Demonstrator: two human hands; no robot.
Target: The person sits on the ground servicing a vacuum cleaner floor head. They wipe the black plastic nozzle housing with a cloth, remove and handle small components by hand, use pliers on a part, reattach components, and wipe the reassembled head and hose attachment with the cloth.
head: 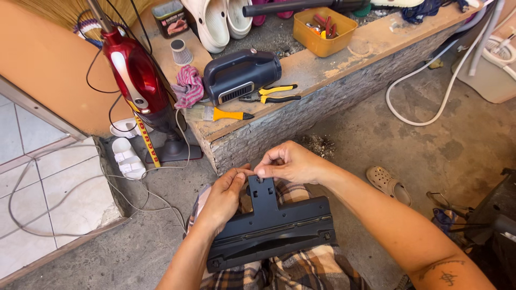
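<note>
Black vacuum floor head (pixel 271 228) rests on lap for support; left hand (pixel 226 196) & right hand (pixel 290 161) fingers pinch its neck near top, steadying it.

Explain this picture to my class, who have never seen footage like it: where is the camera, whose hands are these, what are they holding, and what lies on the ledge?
The camera sits on a person's head and looks down, so both arms belong to the wearer. The left hand and right hand meet at the neck of a black vacuum floor head, which rests on the lap. The fingers of the right hand pinch something at the neck's top; it is too small to identify. Beyond is a rough concrete ledge. On it lie a dark blue handheld vacuum body, yellow-handled pliers, a paintbrush, a striped rag and a yellow tub of tools. A red upright vacuum stands to the left.
</note>
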